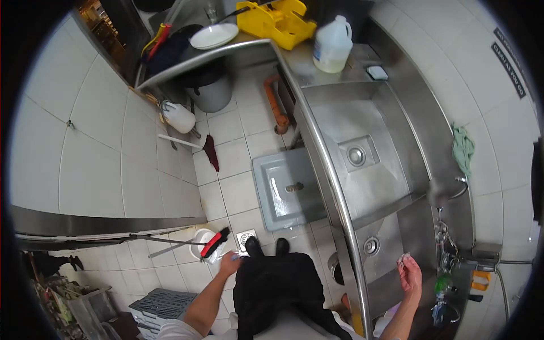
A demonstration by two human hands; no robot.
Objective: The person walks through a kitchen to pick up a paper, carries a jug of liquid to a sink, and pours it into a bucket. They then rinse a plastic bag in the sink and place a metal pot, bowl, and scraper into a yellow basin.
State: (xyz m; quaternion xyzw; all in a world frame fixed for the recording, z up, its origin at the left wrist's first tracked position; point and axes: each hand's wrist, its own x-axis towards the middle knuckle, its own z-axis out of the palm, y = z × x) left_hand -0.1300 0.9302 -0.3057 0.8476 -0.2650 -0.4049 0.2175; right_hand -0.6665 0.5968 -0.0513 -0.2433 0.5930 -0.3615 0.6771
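My right hand (410,277) is raised over the near sink basin (385,241), its fingers curled in around a small greyish bit at the fingertips, too small to name. Low beside my left thigh, my left hand (230,264) is closed, with something pale and bluish showing at its fingers that I cannot make out. Close to that hand are a red-and-black broom head (215,243) and a white dustpan-like container (199,242) on the floor. Bottles, one with green on it (445,283), stand along the sink's back ledge near my right hand.
A second basin (362,133) lies farther along the steel counter. Beyond it stand a jug (333,45), a yellow mop wringer (276,22) and a white plate (214,36). On the floor are a grey tub (292,190), a grey bin (212,90) and a stacked crate (161,306).
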